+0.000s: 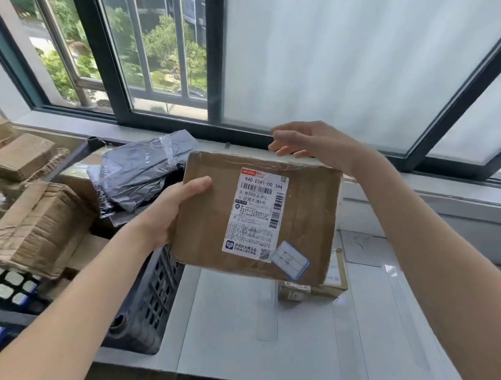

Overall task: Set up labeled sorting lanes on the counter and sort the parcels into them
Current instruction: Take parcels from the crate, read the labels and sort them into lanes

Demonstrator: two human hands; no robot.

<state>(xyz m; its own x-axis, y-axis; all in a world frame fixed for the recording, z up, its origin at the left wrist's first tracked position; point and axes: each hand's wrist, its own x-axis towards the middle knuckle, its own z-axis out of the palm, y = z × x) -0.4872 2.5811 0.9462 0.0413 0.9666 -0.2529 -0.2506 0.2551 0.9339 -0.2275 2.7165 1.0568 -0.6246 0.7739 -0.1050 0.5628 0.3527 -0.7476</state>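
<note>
I am holding a box (307, 204) up in the middle of the frame, above the counter (235, 340), with its shipping label (253, 215) turned toward the camera. My left hand (172, 210) is gripping the box's left edge, thumb lying across the top face and fingers hidden underneath. My right hand (307, 144) is hanging at the far upper-right corner with fingers relaxed and straight; I cannot tell whether they are touching the cardboard.

I am judging the sorting as barely begun. A clear strip of tape (267, 309) is running down the counter at lower centre, which looks to me like a lane divider, and a pale slip (361, 248) is lying to the right of the box, possibly a lane label, though its writing is too faint to read. Only one small parcel (311, 290) is showing on the counter, partly hidden beneath the box, so I am guessing one lane has its first item.

Plenty is still waiting. The black crate (151, 303) at left centre is holding grey bags (139, 177) and cardboard, and more crumpled cartons (35, 225) are piling up along the left edge.

As I see it, I am in the reading step: checking this label to choose a lane. Placing this box and working through the crate and cartons is all still ahead.
</note>
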